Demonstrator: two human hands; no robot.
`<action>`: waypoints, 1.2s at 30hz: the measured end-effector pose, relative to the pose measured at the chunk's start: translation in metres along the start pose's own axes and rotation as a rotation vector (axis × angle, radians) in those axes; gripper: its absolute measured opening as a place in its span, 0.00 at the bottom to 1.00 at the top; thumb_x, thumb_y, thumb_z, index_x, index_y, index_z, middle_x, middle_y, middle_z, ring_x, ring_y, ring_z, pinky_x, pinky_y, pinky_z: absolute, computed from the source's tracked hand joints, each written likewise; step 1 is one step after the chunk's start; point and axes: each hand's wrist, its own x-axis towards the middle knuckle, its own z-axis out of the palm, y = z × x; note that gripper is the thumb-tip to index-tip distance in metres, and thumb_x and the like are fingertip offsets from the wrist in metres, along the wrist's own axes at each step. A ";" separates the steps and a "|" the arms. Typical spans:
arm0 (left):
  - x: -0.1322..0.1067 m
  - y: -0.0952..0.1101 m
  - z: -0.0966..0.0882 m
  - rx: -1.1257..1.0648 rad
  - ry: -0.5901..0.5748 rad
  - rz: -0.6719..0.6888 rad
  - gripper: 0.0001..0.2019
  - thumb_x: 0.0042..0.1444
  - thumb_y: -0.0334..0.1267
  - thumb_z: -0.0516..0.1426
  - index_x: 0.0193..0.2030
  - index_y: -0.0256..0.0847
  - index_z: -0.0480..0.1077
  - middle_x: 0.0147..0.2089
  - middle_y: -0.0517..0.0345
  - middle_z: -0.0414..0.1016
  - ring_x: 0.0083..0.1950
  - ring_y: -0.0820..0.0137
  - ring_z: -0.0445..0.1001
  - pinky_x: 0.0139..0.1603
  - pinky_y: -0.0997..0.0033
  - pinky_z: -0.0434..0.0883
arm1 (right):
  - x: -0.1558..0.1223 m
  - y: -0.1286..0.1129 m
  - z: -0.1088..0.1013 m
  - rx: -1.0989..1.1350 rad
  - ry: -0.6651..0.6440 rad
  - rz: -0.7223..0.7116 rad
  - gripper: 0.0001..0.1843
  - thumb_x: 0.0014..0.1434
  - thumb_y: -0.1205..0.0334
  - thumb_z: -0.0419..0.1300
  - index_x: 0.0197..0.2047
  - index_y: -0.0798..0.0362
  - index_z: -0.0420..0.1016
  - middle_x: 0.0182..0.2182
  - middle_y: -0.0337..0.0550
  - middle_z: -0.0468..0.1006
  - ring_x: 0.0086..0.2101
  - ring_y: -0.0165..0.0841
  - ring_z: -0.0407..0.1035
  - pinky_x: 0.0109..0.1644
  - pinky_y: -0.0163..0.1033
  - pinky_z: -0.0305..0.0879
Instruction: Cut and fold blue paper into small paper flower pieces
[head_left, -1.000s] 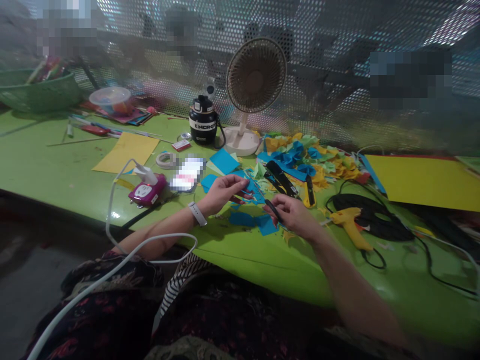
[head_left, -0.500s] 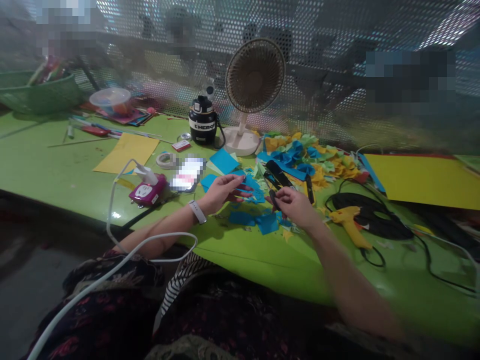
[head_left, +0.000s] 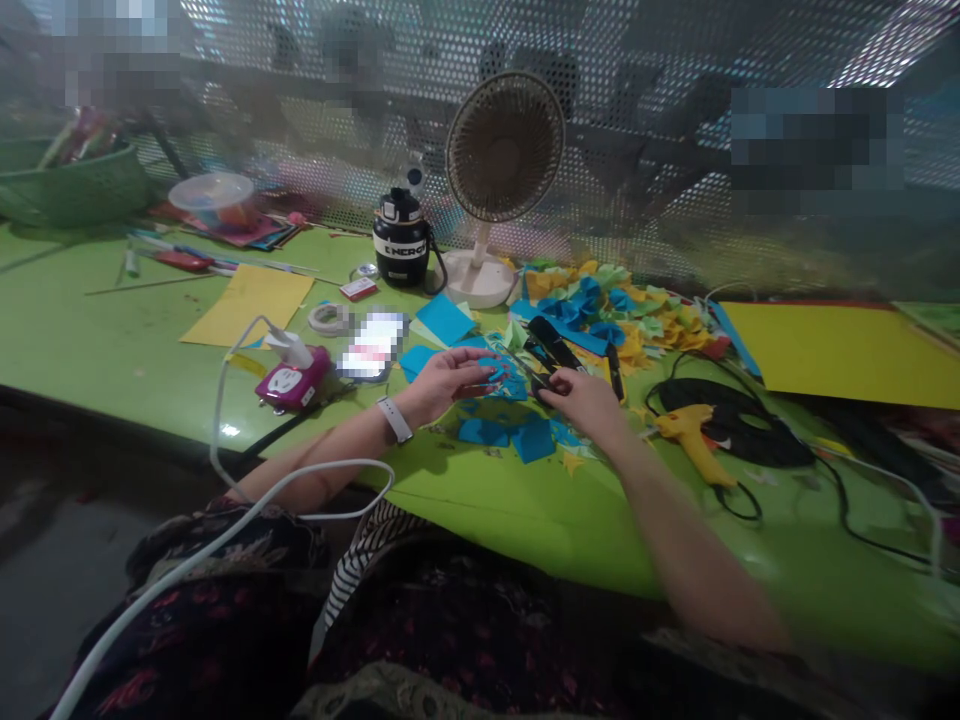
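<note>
Fingers (head_left: 471, 367) of the left hand (head_left: 442, 387) are in a narrow pinch on one cut blue paper piece (head_left: 501, 378). Fingers (head_left: 574, 392) of the right hand (head_left: 589, 403) curl closed around one pair of black-handled scissors (head_left: 541, 385), blades angled up-left at the paper piece. Two hands in all, a white watch band (head_left: 394, 420) on the left wrist.

Just below the fingers: two loose blue paper squares (head_left: 484, 432) (head_left: 534, 440). Past the left fingers: one more blue square (head_left: 446, 318), one blurred object (head_left: 371, 345), one tape roll (head_left: 328, 319), one magenta socket (head_left: 292, 380) with a white cable (head_left: 221, 420). Just past the right fingers: one black tool (head_left: 553, 342), type unclear, one black cutter (head_left: 615, 370), one pile of paper scraps (head_left: 611, 310). Right of those: one yellow glue gun (head_left: 694, 440). Farther off: one fan (head_left: 504, 150), one black flask (head_left: 399, 245), two yellow sheets (head_left: 246, 305) (head_left: 844, 355).

Versus the earlier frame: right fingers closer to the left fingers, scissors tilted further toward the paper, whole table shifted slightly left in view.
</note>
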 end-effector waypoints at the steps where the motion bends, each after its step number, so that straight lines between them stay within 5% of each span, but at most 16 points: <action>1: 0.001 -0.001 -0.001 0.015 0.001 0.011 0.12 0.52 0.28 0.67 0.44 0.34 0.75 0.42 0.49 0.83 0.43 0.67 0.82 0.50 0.64 0.77 | 0.000 -0.002 0.000 -0.050 0.003 0.003 0.10 0.55 0.52 0.65 0.34 0.49 0.77 0.31 0.42 0.81 0.32 0.38 0.73 0.31 0.38 0.56; 6: 0.003 -0.004 -0.003 0.108 0.011 0.089 0.17 0.44 0.29 0.71 0.43 0.35 0.77 0.37 0.53 0.83 0.40 0.72 0.81 0.46 0.71 0.74 | -0.002 -0.011 -0.001 -0.223 0.046 -0.019 0.14 0.56 0.51 0.65 0.42 0.48 0.82 0.46 0.48 0.78 0.40 0.41 0.74 0.33 0.39 0.58; 10: 0.004 -0.005 -0.003 0.166 0.008 0.151 0.21 0.42 0.32 0.72 0.45 0.36 0.77 0.32 0.58 0.81 0.34 0.75 0.79 0.39 0.74 0.73 | 0.002 -0.011 -0.001 -0.230 -0.054 0.035 0.14 0.57 0.51 0.64 0.41 0.49 0.81 0.37 0.46 0.80 0.37 0.40 0.73 0.31 0.39 0.56; 14: 0.002 -0.006 -0.001 0.188 0.051 0.177 0.22 0.41 0.32 0.72 0.44 0.35 0.74 0.28 0.64 0.74 0.32 0.75 0.77 0.39 0.71 0.73 | 0.006 -0.004 -0.006 -0.043 -0.166 0.085 0.15 0.54 0.50 0.66 0.41 0.50 0.79 0.29 0.41 0.79 0.30 0.36 0.72 0.29 0.38 0.56; 17: 0.000 -0.007 0.000 0.228 0.087 0.192 0.20 0.42 0.34 0.72 0.42 0.35 0.73 0.27 0.65 0.72 0.32 0.75 0.76 0.39 0.70 0.73 | -0.001 -0.008 -0.014 0.067 -0.103 0.062 0.14 0.52 0.50 0.67 0.37 0.51 0.79 0.31 0.42 0.80 0.31 0.36 0.72 0.31 0.38 0.59; 20: -0.002 -0.010 0.002 0.290 0.096 0.236 0.18 0.43 0.35 0.72 0.39 0.36 0.73 0.29 0.63 0.74 0.32 0.76 0.74 0.39 0.72 0.71 | -0.018 -0.029 -0.018 0.358 0.041 -0.036 0.15 0.54 0.49 0.64 0.37 0.52 0.79 0.33 0.45 0.80 0.33 0.36 0.72 0.35 0.39 0.65; 23: -0.003 -0.014 0.004 0.321 0.080 0.259 0.16 0.43 0.36 0.71 0.36 0.37 0.72 0.30 0.62 0.75 0.34 0.76 0.74 0.40 0.72 0.70 | -0.037 -0.055 -0.012 0.687 -0.123 -0.136 0.20 0.54 0.44 0.64 0.40 0.52 0.77 0.34 0.44 0.80 0.31 0.34 0.72 0.35 0.39 0.68; 31: -0.009 -0.016 0.010 0.264 -0.021 0.199 0.15 0.43 0.36 0.71 0.32 0.36 0.70 0.32 0.60 0.77 0.35 0.74 0.76 0.43 0.71 0.71 | -0.041 -0.060 0.003 0.863 -0.007 -0.079 0.17 0.54 0.45 0.63 0.32 0.51 0.71 0.27 0.38 0.74 0.27 0.31 0.69 0.33 0.38 0.68; 36: -0.011 0.006 0.006 0.433 -0.110 0.089 0.16 0.46 0.40 0.70 0.39 0.37 0.73 0.32 0.57 0.77 0.32 0.73 0.75 0.37 0.71 0.70 | -0.039 -0.057 -0.004 0.920 -0.014 -0.037 0.21 0.54 0.40 0.63 0.34 0.49 0.68 0.26 0.37 0.73 0.24 0.30 0.69 0.31 0.40 0.71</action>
